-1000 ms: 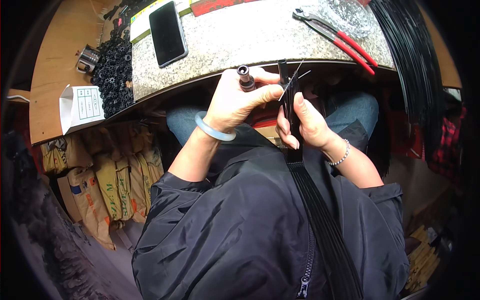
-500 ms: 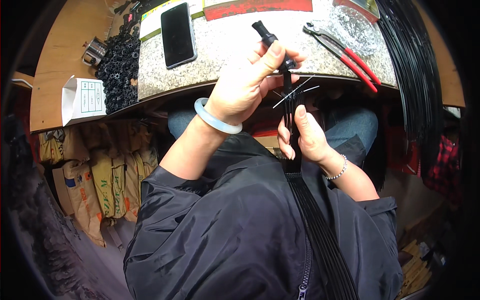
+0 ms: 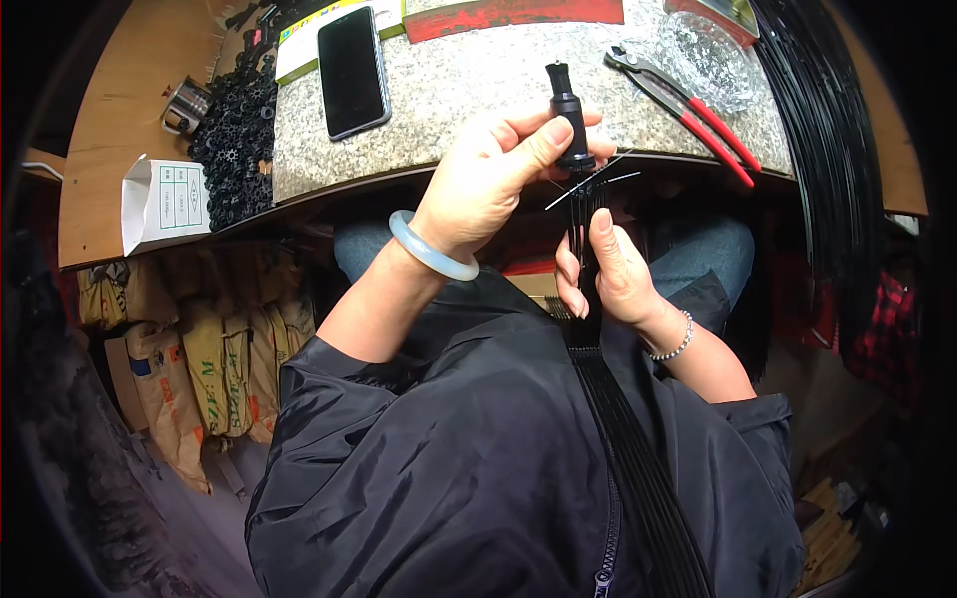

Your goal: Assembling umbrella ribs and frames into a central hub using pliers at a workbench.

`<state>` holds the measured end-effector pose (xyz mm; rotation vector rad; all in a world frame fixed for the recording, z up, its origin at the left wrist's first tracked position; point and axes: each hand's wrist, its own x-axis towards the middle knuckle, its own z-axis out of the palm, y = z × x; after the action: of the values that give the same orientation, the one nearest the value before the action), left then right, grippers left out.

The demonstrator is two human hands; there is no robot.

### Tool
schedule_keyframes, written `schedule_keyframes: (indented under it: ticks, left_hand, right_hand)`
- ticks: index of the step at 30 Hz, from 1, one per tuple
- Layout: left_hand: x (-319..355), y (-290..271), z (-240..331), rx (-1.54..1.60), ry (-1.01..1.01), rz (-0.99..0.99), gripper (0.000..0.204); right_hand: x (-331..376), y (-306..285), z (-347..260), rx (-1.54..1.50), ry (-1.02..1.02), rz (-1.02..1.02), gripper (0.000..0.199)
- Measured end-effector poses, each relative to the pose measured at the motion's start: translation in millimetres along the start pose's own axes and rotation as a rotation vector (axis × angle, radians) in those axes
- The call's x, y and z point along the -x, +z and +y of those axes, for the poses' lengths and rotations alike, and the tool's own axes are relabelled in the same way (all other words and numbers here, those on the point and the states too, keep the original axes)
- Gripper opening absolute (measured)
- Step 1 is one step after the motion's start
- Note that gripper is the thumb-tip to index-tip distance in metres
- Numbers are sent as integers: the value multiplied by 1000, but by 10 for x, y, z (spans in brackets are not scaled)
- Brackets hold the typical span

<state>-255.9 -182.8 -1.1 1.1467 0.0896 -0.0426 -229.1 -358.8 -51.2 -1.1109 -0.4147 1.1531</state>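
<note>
A black, stepped umbrella runner [image 3: 568,130] is pinched upright between the thumb and fingers of my left hand [image 3: 498,174], near the table's front edge. Its lower, flanged end meets the tops of a bundle of thin black umbrella ribs [image 3: 638,448]. My right hand [image 3: 616,271] grips these ribs just below, thumb pointing up. Thin pale wires [image 3: 603,186] stick out sideways where the runner and ribs come together. From my right hand the ribs run down over my dark jacket. Whether the ribs are joined to the runner cannot be made out.
On the speckled tabletop [image 3: 449,90] lie a phone [image 3: 353,75] and red-handled pliers [image 3: 688,118]. Small black toothed rings [image 3: 231,159] are heaped at left, beside a white box [image 3: 164,204] and metal cup [image 3: 186,105]. Long black ribs [image 3: 827,130] hang over the right edge.
My left hand has turned the runner from leaning left to nearly upright and lowered it slightly towards the rib tops. My right hand has stayed in place on the ribs.
</note>
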Motion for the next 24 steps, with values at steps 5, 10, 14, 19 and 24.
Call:
schedule_keyframes:
  ticks: [5, 10, 14, 19, 24]
  left_hand:
    - [27, 3, -10, 26, -22, -22, 42]
    - [56, 13, -3, 57, -34, 6, 39]
    - [44, -2, -52, 37, -7, 37, 36]
    - [85, 7, -9, 14, -29, 54, 34]
    - [93, -38, -43, 39, -59, -43, 28]
  right_hand:
    - [3, -9, -3, -2, -4, 0, 66]
    - [3, 5, 11, -3, -13, 3, 66]
    - [9, 29, 13, 5, -3, -1, 66]
    - [-2, 43, -4, 29, -3, 5, 66]
    - [19, 44, -5, 37, 3, -2, 66]
